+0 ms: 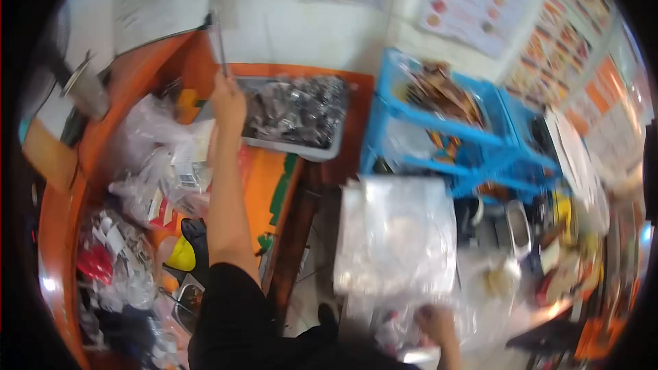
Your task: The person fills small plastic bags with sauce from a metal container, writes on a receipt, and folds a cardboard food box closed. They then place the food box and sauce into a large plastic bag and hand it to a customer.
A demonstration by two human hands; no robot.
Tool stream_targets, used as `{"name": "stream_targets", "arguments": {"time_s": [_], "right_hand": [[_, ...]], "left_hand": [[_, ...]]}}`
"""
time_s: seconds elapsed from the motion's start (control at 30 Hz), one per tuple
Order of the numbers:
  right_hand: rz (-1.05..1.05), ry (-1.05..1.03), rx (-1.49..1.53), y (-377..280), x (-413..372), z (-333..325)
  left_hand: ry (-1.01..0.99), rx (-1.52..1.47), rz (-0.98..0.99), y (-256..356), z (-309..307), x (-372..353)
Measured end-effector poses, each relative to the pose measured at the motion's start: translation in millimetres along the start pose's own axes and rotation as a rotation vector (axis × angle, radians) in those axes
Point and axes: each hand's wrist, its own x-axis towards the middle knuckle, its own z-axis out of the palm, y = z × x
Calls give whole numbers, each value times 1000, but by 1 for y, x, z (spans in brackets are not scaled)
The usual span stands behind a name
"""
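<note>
My left hand is raised at the end of an outstretched arm, its fingers closed round a thin metal rod that points up in front of the white wall. Just right of that hand sits a grey tray filled with small items in shiny dark and clear wrapping. My right hand is low, over crumpled clear plastic bags with something reddish inside. Blur hides whether its fingers grip the plastic. Beyond it lies a stack of flat clear plastic bags.
A blue plastic rack holding packets stands at the back right. Plastic bags and a yellow-and-black object lie on the orange counter to the left. A metal container stands at right. Floor tiles show between the counters.
</note>
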Motion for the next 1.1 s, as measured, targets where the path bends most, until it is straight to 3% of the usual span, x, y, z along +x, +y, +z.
{"name": "stream_targets", "arguments": {"time_s": [0.03,0.1,0.17,0.2,0.23,0.3,0.33,0.4,0.43,0.5,0.53,0.57,0.6,0.63,0.67,0.73,0.8,0.9,0.93,0.97,1.0,1.03,1.07,1.1], "right_hand": [[-70,-113,-90,-7,3,-15],[-36,104,58,-51,-3,-47],[-54,324,539,-91,-12,-79],[-163,403,840,-109,-15,-84],[-304,493,1137,-117,-17,-90],[-352,454,1003,-101,-28,-107],[-424,410,866,-90,-34,-115],[-428,443,769,-63,-41,-138],[-433,415,755,-52,-42,-146],[-514,89,571,-41,-35,-136],[-485,-141,667,-31,-27,-112],[-537,-250,497,-29,-16,-93],[-722,-153,142,-19,-9,-72],[-736,-132,-56,-10,3,-50],[-738,-109,-254,0,14,-29],[-564,-149,-480,21,42,2],[-566,-91,-458,30,72,20],[-539,-259,-357,26,96,24],[-501,-326,-294,26,92,19],[-564,-441,-191,27,80,1],[-627,-556,-88,32,66,-20],[-615,-483,171,43,45,-53],[-601,-414,428,59,23,-93],[-393,-283,626,79,5,-132]], "left_hand": [[64,-277,101,41,-17,-24],[-383,-594,-84,111,-45,-98],[-730,-631,588,184,-80,-187],[-888,-770,726,211,-97,-227],[-1121,-865,698,233,-115,-259],[-1515,-770,568,267,-136,-291],[-1516,-765,569,274,-142,-298],[-1109,-733,757,282,-148,-312],[-1096,-718,753,278,-153,-324],[-1159,-72,787,254,-162,-354],[-1339,24,585,244,-152,-361],[-1506,120,368,237,-143,-363],[-1495,136,364,235,-140,-358],[-1402,21,202,236,-135,-351],[-1306,-95,46,239,-134,-348],[-1219,-184,36,261,-148,-342],[-1163,-284,-23,283,-156,-346],[-1035,-325,15,305,-159,-373],[-1024,-278,-66,315,-167,-377],[-1023,-286,-56,317,-172,-382],[-806,-127,165,316,-179,-386],[-576,31,370,316,-182,-389],[-422,-12,352,324,-187,-391],[-422,3,340,327,-187,-398]]}}
